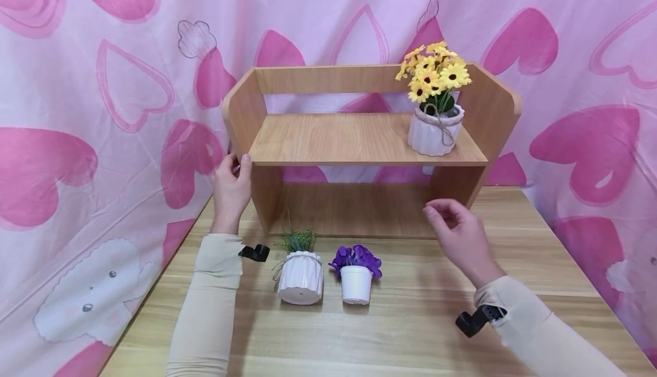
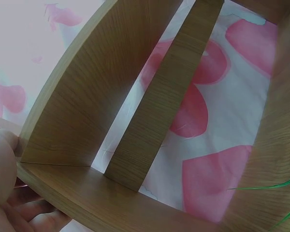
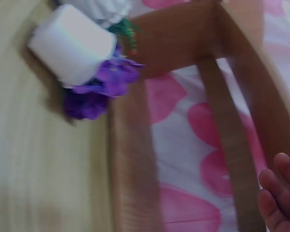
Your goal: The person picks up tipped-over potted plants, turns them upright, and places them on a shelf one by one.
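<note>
My left hand (image 1: 232,186) grips the left side panel of a wooden two-tier shelf (image 1: 318,137), thumb on the front edge. In the left wrist view its fingers (image 2: 46,220) lie around the outer side of the panel. My right hand (image 1: 459,234) is in front of the shelf's lower right corner, fingers loosely curled and holding nothing. On the upper board, at the right, stands a white pot of yellow flowers (image 1: 435,129). A white ribbed pot with green sprigs (image 1: 300,277) and a small white pot of purple flowers (image 1: 356,283) are on the table before the shelf.
The shelf stands at the back of a light wood table (image 1: 400,331). A pink curtain with hearts (image 1: 128,80) hangs behind it and along both sides. Black wrist cameras (image 1: 479,319) are strapped over both sleeves.
</note>
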